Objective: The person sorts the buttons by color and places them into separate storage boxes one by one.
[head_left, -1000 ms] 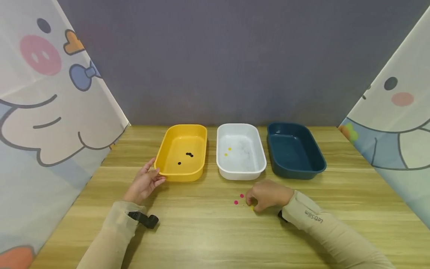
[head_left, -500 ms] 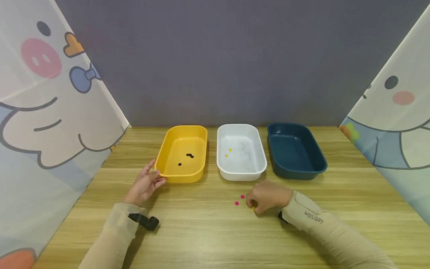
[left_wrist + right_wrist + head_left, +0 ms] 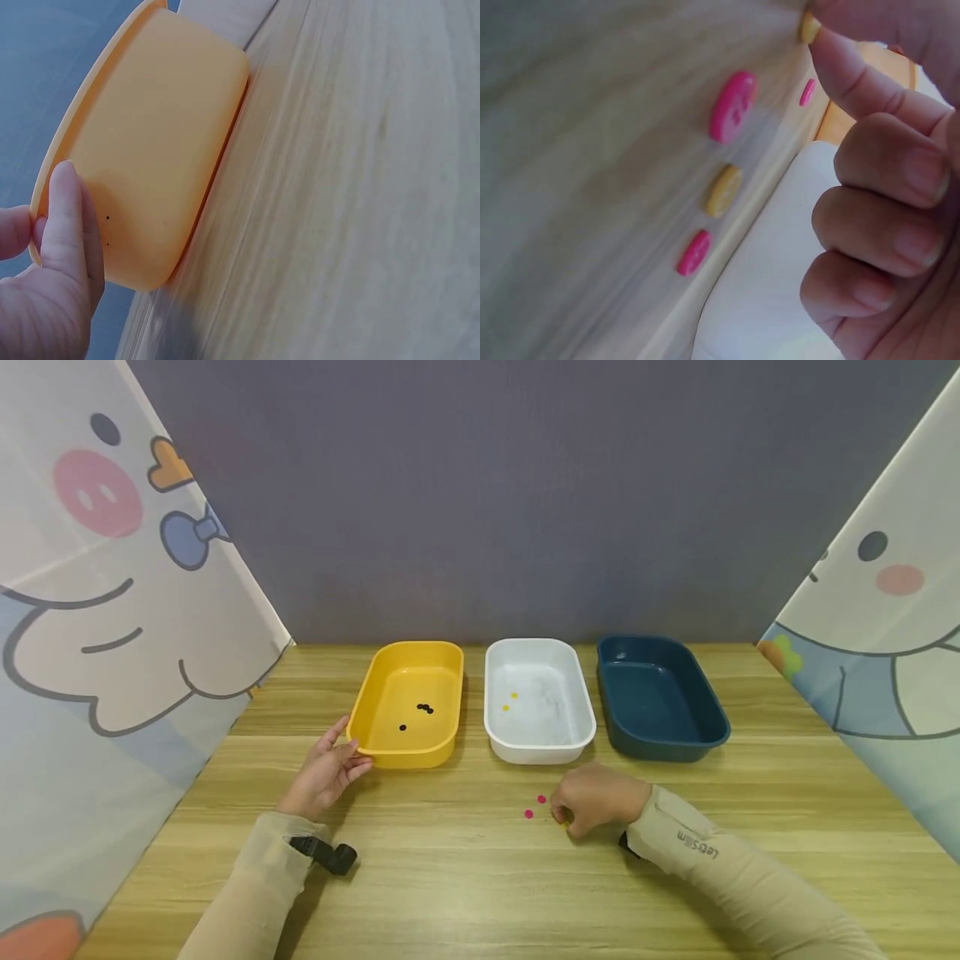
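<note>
My left hand [image 3: 322,781] grips the near left corner of the yellow tray [image 3: 403,758]. In the left wrist view its thumb is at the rim and its fingers [image 3: 64,217] lie along the outer wall. On the table before the white tray [image 3: 542,752], my right hand [image 3: 600,797] pinches a yellow button [image 3: 808,28] between thumb and index finger, the other fingers curled in. Two pink buttons [image 3: 528,814] lie just left of it in the head view. The right wrist view shows a large-looking pink button [image 3: 733,106], another yellow button [image 3: 724,191] and more pink ones [image 3: 694,253].
Several black buttons [image 3: 424,707] lie in the yellow tray, and two yellow buttons [image 3: 514,696] in the white one. A dark blue tray [image 3: 663,750] stands to the right. Behind the trays rises a grey wall [image 3: 480,502], with cartoon-printed cloths [image 3: 150,635] at the sides.
</note>
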`<action>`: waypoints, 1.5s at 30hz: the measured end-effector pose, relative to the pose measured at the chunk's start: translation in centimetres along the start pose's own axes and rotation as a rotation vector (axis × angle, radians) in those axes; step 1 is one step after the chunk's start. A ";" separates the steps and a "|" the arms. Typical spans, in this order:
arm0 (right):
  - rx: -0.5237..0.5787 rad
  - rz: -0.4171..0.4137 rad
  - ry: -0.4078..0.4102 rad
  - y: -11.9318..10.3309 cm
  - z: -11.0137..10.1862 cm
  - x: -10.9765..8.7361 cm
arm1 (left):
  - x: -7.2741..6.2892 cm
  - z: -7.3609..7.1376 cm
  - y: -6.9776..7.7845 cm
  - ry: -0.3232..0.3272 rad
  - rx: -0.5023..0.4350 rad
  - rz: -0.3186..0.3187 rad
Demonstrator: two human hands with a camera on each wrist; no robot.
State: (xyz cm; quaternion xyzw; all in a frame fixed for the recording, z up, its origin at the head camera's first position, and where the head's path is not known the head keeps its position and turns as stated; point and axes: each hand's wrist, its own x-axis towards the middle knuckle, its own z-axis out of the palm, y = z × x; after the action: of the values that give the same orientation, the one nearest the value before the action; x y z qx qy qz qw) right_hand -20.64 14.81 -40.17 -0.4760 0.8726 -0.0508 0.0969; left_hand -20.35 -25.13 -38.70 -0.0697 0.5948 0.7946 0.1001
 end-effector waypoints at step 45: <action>-0.222 0.037 0.263 0.1 -6.7 1.0 | 0.2 -0.3 -0.4 -0.003 -0.011 0.017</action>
State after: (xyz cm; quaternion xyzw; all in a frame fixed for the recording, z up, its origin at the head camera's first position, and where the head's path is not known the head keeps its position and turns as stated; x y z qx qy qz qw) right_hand -22.73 14.02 -33.74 -0.4567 0.8867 -0.0142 -0.0706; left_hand -20.48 -25.30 -39.22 -0.0641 0.5908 0.7988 0.0941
